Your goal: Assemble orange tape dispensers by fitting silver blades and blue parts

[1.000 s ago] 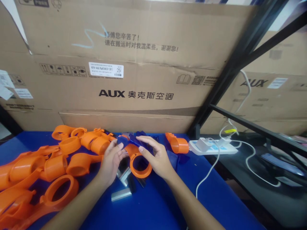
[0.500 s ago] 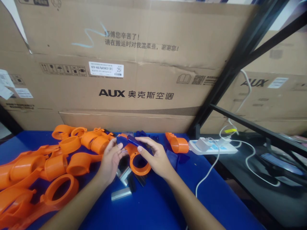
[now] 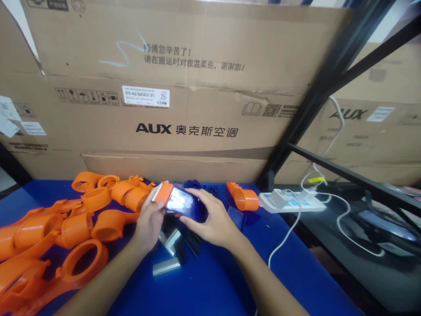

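Note:
Between my hands is an orange plastic part with a glossy dark-blue piece against it, tilted, a bright reflection on its face. My left hand has its fingers closed on the orange end at the left. On the right, my right hand grips the blue piece between thumb and fingers. The part's ring is hidden from this side. Below the hands lie silver metal pieces and dark strips, partly covered by the left hand.
Several orange ringed parts are heaped on the left of the blue table. Another orange part lies at the right, near a white power strip with cables. Cardboard boxes and a black frame stand behind.
The held part has been turned over: its orange ring, visible before, is out of sight, and the glossy blue face now shows. The pieces on the table have stayed put.

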The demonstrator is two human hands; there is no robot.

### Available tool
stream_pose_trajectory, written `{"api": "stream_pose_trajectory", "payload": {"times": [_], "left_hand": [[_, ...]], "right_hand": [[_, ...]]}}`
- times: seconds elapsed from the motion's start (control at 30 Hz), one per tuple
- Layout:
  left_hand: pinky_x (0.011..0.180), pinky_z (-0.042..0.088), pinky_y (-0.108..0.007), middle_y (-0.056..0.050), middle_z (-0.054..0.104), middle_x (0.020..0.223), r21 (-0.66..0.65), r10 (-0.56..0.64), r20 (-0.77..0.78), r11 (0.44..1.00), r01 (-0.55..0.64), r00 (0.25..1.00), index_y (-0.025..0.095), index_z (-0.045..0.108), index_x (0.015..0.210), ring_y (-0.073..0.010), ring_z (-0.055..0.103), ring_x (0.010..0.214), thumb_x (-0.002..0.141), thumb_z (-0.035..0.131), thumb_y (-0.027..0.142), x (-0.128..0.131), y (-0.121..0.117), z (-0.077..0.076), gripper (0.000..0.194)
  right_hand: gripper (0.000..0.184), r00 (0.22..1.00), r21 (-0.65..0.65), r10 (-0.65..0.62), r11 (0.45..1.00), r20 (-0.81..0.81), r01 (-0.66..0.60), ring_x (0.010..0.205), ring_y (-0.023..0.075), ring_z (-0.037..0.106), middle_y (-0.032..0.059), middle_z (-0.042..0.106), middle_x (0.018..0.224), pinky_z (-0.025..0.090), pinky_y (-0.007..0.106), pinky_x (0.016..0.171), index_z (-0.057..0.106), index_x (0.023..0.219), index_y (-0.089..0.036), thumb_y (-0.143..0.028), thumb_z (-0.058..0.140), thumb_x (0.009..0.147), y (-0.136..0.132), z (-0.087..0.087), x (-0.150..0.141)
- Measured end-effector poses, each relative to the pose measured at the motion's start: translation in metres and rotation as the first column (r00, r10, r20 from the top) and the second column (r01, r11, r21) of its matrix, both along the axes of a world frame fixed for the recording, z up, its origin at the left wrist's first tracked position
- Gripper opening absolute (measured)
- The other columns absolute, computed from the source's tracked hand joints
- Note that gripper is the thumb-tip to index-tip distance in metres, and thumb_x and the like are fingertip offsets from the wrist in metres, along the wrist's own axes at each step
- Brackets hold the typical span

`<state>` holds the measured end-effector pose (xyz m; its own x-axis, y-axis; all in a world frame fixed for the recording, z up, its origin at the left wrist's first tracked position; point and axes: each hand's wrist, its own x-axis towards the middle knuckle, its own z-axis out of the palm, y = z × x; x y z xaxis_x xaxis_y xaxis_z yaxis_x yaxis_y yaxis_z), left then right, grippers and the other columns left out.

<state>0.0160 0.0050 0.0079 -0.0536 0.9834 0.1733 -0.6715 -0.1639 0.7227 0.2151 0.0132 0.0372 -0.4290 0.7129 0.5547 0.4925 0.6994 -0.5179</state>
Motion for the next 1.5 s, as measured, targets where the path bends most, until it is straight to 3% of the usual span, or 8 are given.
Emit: {"api": "stream_pose_trajectory", "payload": {"times": [0.17, 0.33, 0.77, 1.07, 1.2, 1.3, 1.4, 1.5], "left_hand": [[0.107, 0.048, -0.038, -0.009, 0.07, 0.132, 0.041, 0.122, -0.161, 0.992, -0.117, 0.979, 0.023, 0.067, 0.118, -0.0287, 0.061, 0.129, 0.078, 0.082, 0.028, -0.001, 0.002, -0.002, 0.043], [0.105, 0.05, -0.038, -0.007, 0.072, 0.128, 0.105, 0.222, -0.27, 0.974, -0.2, 0.937, 0.028, 0.063, 0.116, -0.0278, 0.064, 0.125, 0.073, 0.089, 0.023, 0.001, 0.001, -0.003, 0.05], [0.107, 0.052, -0.049, -0.01, 0.074, 0.126, 0.184, 0.293, -0.297, 0.952, -0.247, 0.909, 0.025, 0.06, 0.112, -0.0302, 0.069, 0.12, 0.071, 0.091, 0.027, -0.004, 0.008, -0.011, 0.051], [0.103, 0.054, -0.046, -0.01, 0.075, 0.124, 0.207, 0.288, -0.339, 0.951, -0.227, 0.896, 0.025, 0.06, 0.111, -0.0287, 0.07, 0.117, 0.074, 0.089, 0.027, -0.009, 0.007, -0.009, 0.048], [0.107, 0.051, -0.044, -0.009, 0.073, 0.127, 0.233, 0.324, -0.377, 0.94, -0.25, 0.868, 0.025, 0.063, 0.118, -0.0288, 0.068, 0.121, 0.077, 0.087, 0.031, -0.009, 0.007, -0.01, 0.048], [0.108, 0.05, -0.045, -0.011, 0.069, 0.135, 0.224, 0.258, -0.296, 0.955, -0.195, 0.92, 0.024, 0.063, 0.13, -0.0306, 0.065, 0.126, 0.089, 0.074, 0.045, -0.008, 0.008, -0.013, 0.047], [0.109, 0.05, -0.047, -0.013, 0.066, 0.14, 0.262, 0.172, -0.262, 0.96, -0.102, 0.95, 0.023, 0.065, 0.133, -0.0336, 0.059, 0.133, 0.095, 0.061, 0.053, -0.005, 0.007, -0.016, 0.049], [0.109, 0.051, -0.048, -0.013, 0.066, 0.142, 0.291, 0.112, -0.347, 0.957, -0.007, 0.931, 0.024, 0.065, 0.138, -0.0359, 0.056, 0.137, 0.091, 0.07, 0.049, -0.001, 0.004, -0.017, 0.053]], "right_hand": [[0.054, 0.965, 0.238, -0.088, 0.971, 0.248, 0.027, 0.114, 0.0323, 0.064, 0.0131, 0.07, 0.127, 0.044, 0.049, 0.095, 0.056, 0.147, -0.026, -0.043, 0.065, 0.097, 0.003, -0.006, 0.005], [0.049, 0.942, 0.351, -0.147, 0.936, 0.302, 0.033, 0.111, 0.0313, 0.062, 0.0124, 0.07, 0.118, 0.04, 0.047, 0.091, 0.057, 0.147, -0.027, -0.043, 0.059, 0.101, 0.004, -0.009, 0.007], [0.051, 0.956, 0.488, -0.162, 0.873, 0.245, 0.023, 0.106, 0.0301, 0.063, 0.0139, 0.07, 0.116, 0.039, 0.044, 0.084, 0.055, 0.145, -0.021, -0.04, 0.066, 0.099, 0.007, -0.009, 0.008], [0.053, 0.957, 0.47, -0.154, 0.883, 0.244, 0.022, 0.11, 0.0313, 0.064, 0.0142, 0.071, 0.12, 0.04, 0.046, 0.086, 0.054, 0.147, -0.022, -0.041, 0.067, 0.099, 0.006, -0.009, 0.007], [0.063, 0.973, 0.421, -0.112, 0.907, 0.201, 0.017, 0.116, 0.0329, 0.064, 0.0149, 0.07, 0.129, 0.04, 0.049, 0.092, 0.048, 0.152, -0.024, -0.043, 0.069, 0.096, 0.004, -0.007, 0.007], [0.069, 0.993, 0.311, -0.073, 0.95, 0.092, 0.041, 0.12, 0.0337, 0.063, 0.0148, 0.067, 0.137, 0.04, 0.051, 0.099, 0.044, 0.156, -0.023, -0.046, 0.068, 0.096, 0.003, -0.005, 0.006], [0.051, 0.991, 0.09, -0.049, 0.994, -0.121, 0.06, 0.116, 0.0309, 0.065, 0.0125, 0.069, 0.134, 0.043, 0.048, 0.1, 0.055, 0.147, -0.024, -0.047, 0.055, 0.102, 0.003, -0.006, 0.003], [0.045, 0.928, -0.243, -0.063, 0.97, -0.368, -0.03, 0.087, 0.0247, 0.067, 0.008, 0.076, 0.1, 0.05, 0.039, 0.081, 0.073, 0.108, -0.021, -0.057, 0.045, 0.104, 0.003, -0.01, -0.005]]}}
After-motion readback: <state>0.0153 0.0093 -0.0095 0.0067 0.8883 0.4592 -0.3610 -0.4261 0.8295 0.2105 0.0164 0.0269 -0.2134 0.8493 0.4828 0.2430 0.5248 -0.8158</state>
